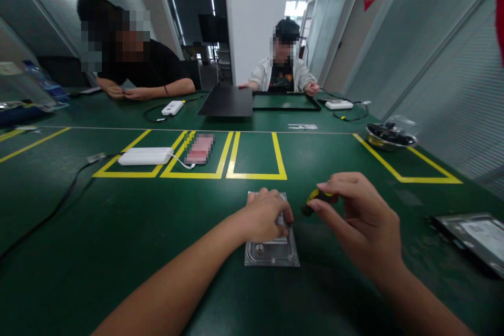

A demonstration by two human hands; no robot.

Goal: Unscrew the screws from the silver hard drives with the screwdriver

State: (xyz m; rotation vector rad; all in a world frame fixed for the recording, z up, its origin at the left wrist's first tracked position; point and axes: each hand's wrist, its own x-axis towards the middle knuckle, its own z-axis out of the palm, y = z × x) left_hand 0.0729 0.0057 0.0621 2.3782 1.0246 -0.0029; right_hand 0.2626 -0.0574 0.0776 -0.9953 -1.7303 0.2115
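Note:
A silver hard drive (pixel 271 256) lies on the green table in front of me. My left hand (pixel 265 216) rests over its upper part, fingers bent down around its right side, hiding much of the drive. To the right, my right hand (pixel 354 215) is raised above the table, pinching a short yellow-and-black screwdriver (pixel 318 200) between thumb and fingers. The screwdriver is apart from the drive, and its shaft cannot be made out. Farther right lies a second hard drive (pixel 478 236) with a white label.
Yellow tape outlines (pixel 255 176) mark the table. A white power bank (pixel 145 156) is cabled to a phone (pixel 200 149). A metal bowl (pixel 391 139) with dark items stands right. Two people sit opposite; one touches a black panel (pixel 227 101) and a dark frame (pixel 285 109).

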